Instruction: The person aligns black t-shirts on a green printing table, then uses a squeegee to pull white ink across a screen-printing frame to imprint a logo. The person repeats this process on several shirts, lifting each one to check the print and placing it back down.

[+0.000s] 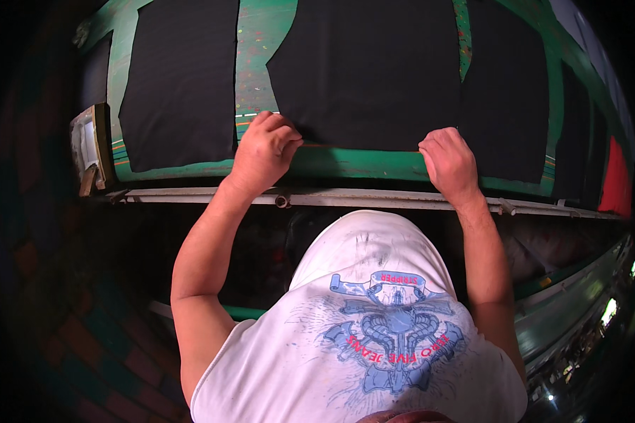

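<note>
My left hand (267,149) pinches the lower-left corner of the large middle black fabric piece (363,77), which lies on a green, paint-speckled table (261,42). My right hand (448,158) has its fingers closed on the same piece's lower-right corner. Both hands are at the near edge, with thumbs and fingertips pressed together. A second black fabric piece (176,84) lies to the left, beside my left hand. Another black piece (508,99) lies to the right, behind my right hand.
A small framed wooden item (92,144) sits at the table's left end. A metal rail (339,201) runs along the front, below the table edge. Red material (616,173) shows at the far right, and further dark fabric (575,134) lies beside it.
</note>
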{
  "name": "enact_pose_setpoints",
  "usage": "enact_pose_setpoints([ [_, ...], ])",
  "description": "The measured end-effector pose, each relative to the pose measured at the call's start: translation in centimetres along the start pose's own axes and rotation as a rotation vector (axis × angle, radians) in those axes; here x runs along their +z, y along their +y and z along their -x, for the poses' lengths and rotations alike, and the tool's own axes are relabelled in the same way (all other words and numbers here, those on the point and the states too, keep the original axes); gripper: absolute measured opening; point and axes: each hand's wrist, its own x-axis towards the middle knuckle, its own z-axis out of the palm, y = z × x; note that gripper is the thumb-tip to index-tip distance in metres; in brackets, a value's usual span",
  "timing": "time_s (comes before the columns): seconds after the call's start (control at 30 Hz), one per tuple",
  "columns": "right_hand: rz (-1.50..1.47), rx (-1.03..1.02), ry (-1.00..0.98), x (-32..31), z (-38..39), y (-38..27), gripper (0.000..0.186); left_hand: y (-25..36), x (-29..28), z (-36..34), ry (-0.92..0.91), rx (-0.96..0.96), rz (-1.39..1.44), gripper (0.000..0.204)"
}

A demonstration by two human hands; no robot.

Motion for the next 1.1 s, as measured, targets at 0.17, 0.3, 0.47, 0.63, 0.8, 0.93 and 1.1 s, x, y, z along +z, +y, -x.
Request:
enact_pose_setpoints([
  [0.17, -0.043, 0.107, -0.061, -0.3, -0.7, 1.0, 0.015, 0.1, -1.2, -1.2, -0.068, -0.22, 0.144, 0.007],
  [0.3, -0.131, 0.257, -0.023, 0.4, -2.0, 2.2, 0.01, 0.0, -1.4, -2.0, -0.15, -0.441, 0.253, 0.012],
  [0.47, -0.281, 0.64, -0.073, 1.2, -3.5, 3.0, 0.009, -0.7, -0.9, -2.2, -0.126, -0.617, 0.493, 0.024],
  [0.63, -0.272, 0.715, -0.155, 0.8, -4.6, 2.9, 0.008, -0.7, -0.5, -1.7, -0.112, -0.526, 0.449, 0.024],
  [0.8, -0.27, 0.769, -0.174, 0.7, -5.0, 2.8, 0.008, -0.7, 0.0, -1.6, -0.137, -0.497, 0.287, 0.023],
  [0.93, -0.317, 0.715, -0.141, 0.2, -4.7, 2.4, 0.013, -1.0, 0.2, -1.8, -0.122, -0.477, 0.271, 0.021],
  [1.1, -0.202, 0.508, -0.228, -2.1, -3.7, 2.2, 0.015, -1.2, 0.3, -2.8, 0.021, -0.547, 0.52, 0.01],
])
